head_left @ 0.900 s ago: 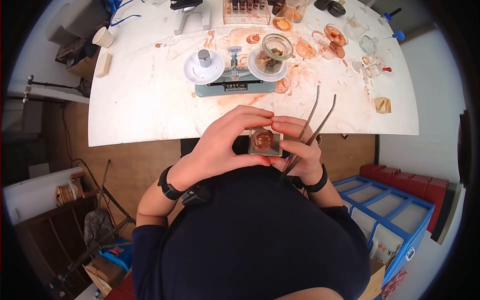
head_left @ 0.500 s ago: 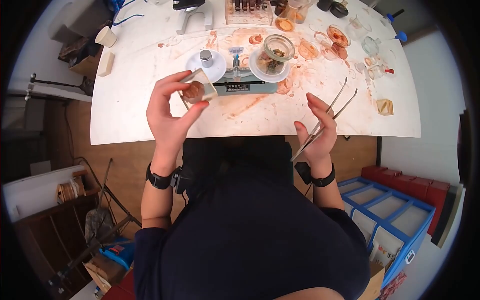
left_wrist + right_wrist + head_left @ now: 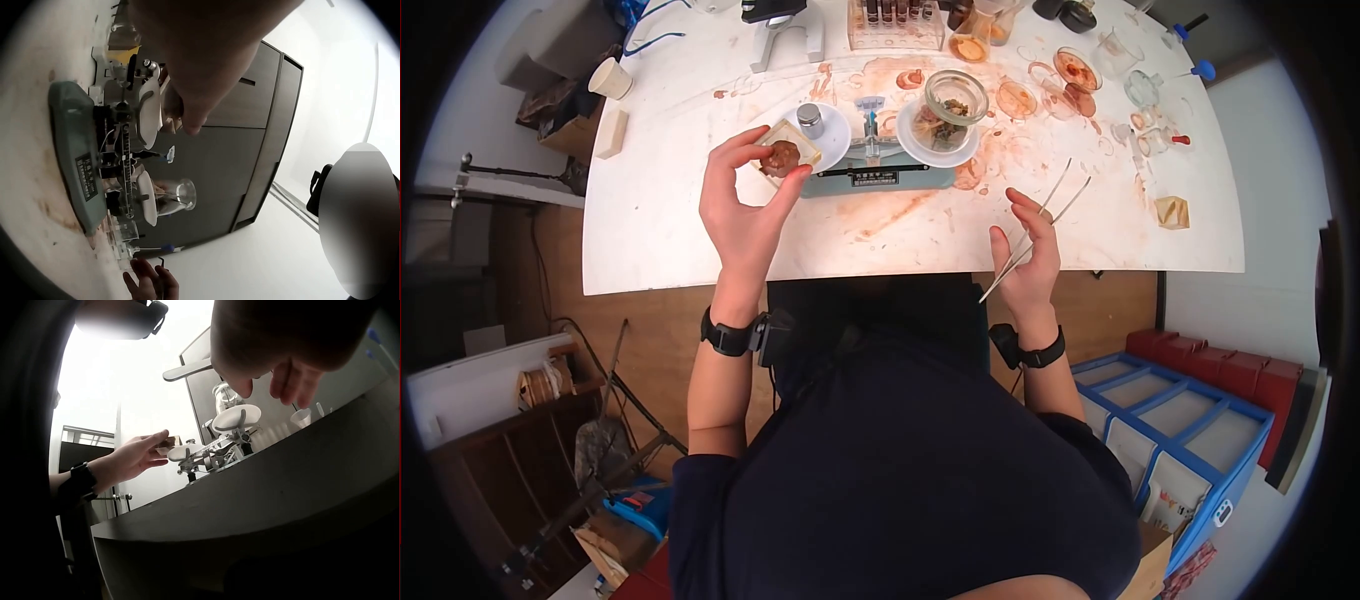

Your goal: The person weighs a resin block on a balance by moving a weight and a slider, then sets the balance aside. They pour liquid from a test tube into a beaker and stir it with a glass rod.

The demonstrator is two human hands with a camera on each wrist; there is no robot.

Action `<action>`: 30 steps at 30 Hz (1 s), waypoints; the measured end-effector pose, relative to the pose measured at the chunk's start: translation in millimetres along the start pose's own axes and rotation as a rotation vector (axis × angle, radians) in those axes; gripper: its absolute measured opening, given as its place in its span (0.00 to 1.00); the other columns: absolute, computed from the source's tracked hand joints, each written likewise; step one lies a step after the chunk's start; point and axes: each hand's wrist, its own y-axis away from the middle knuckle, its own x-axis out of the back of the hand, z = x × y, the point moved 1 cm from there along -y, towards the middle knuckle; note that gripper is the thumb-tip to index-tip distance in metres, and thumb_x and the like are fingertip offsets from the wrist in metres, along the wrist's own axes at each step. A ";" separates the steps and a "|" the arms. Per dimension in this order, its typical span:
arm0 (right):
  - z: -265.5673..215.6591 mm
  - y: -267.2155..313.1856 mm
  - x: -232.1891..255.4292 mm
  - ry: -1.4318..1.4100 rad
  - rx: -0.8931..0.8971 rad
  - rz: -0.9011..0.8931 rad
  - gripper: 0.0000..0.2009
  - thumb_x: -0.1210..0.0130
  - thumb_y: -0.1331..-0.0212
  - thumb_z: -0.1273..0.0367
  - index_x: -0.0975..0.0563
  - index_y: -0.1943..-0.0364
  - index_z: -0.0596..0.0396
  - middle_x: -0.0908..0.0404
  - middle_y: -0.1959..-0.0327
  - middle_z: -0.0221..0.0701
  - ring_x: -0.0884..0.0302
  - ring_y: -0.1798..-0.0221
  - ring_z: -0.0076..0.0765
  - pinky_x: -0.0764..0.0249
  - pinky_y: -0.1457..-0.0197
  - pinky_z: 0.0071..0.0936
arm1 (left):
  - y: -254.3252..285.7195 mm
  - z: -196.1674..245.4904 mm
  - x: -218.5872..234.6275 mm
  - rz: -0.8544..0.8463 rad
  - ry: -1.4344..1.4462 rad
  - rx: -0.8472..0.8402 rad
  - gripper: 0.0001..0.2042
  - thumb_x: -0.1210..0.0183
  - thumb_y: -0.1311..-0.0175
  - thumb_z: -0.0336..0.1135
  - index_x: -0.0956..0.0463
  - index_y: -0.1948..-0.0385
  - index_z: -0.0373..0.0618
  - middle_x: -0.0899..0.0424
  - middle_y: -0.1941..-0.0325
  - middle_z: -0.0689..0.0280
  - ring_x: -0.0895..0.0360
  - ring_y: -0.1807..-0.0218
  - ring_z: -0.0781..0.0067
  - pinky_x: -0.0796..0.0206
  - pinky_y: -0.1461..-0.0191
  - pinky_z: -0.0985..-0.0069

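Observation:
My left hand (image 3: 740, 205) pinches a small clear square box (image 3: 802, 140) between thumb and fingers. A reddish-brown lump (image 3: 782, 158) shows in it. In the head view the box overlaps the left pan (image 3: 834, 145) of a balance (image 3: 938, 179), beside a metal weight (image 3: 809, 119). On the right pan (image 3: 907, 140) stands a glass jar (image 3: 945, 125) with brownish and green bits inside. Over the table's front edge, my right hand (image 3: 1032, 262) holds long metal tweezers (image 3: 1069, 202), their tips apart and pointing away from me.
Behind the balance are a test-tube rack (image 3: 895, 33), a flask (image 3: 970, 45) and a grey stand (image 3: 785, 42). Glass dishes (image 3: 1077, 70) and a folded tan packet (image 3: 1172, 212) lie to the right. A paper cup (image 3: 609, 78) and a white block (image 3: 610, 134) sit at the left.
Both hands were together around the box at the front edge; they have parted. The left hand carried the box forward and left to the left pan; the right moved slightly right with the tweezers.

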 end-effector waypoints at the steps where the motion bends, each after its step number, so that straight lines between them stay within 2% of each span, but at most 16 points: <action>1: 1.1 0.2 -0.7 0.001 -0.005 -0.002 0.21 0.34 0.44 0.79 0.27 0.47 0.60 0.20 0.43 0.49 0.21 0.41 0.51 0.24 0.38 0.39 | -0.6 -0.5 -0.9 0.010 -0.011 -0.009 0.19 0.24 0.52 0.28 0.22 0.60 0.41 0.16 0.47 0.56 0.18 0.45 0.62 0.27 0.40 0.68; 10: 3.6 0.1 -5.9 -0.016 -0.017 -0.009 0.19 0.35 0.43 0.79 0.27 0.48 0.60 0.20 0.44 0.48 0.20 0.42 0.50 0.25 0.38 0.38 | 1.2 -7.7 -7.6 0.024 -0.016 0.019 0.19 0.24 0.51 0.28 0.23 0.59 0.41 0.15 0.47 0.57 0.18 0.45 0.63 0.28 0.39 0.69; 19: 5.7 1.1 -11.0 -0.009 -0.035 -0.016 0.19 0.36 0.43 0.80 0.27 0.48 0.60 0.19 0.44 0.48 0.20 0.42 0.50 0.24 0.39 0.37 | 3.7 -12.2 -11.9 0.017 0.057 0.163 0.24 0.26 0.47 0.30 0.24 0.48 0.39 0.17 0.44 0.60 0.22 0.40 0.65 0.33 0.34 0.69; 30: 13.3 4.1 -15.1 0.014 -0.037 -0.026 0.19 0.36 0.43 0.80 0.26 0.48 0.60 0.19 0.45 0.47 0.19 0.43 0.50 0.24 0.40 0.37 | 0.5 -19.4 -15.5 -0.040 0.148 0.151 0.25 0.28 0.45 0.31 0.26 0.45 0.39 0.19 0.43 0.60 0.24 0.39 0.66 0.36 0.32 0.69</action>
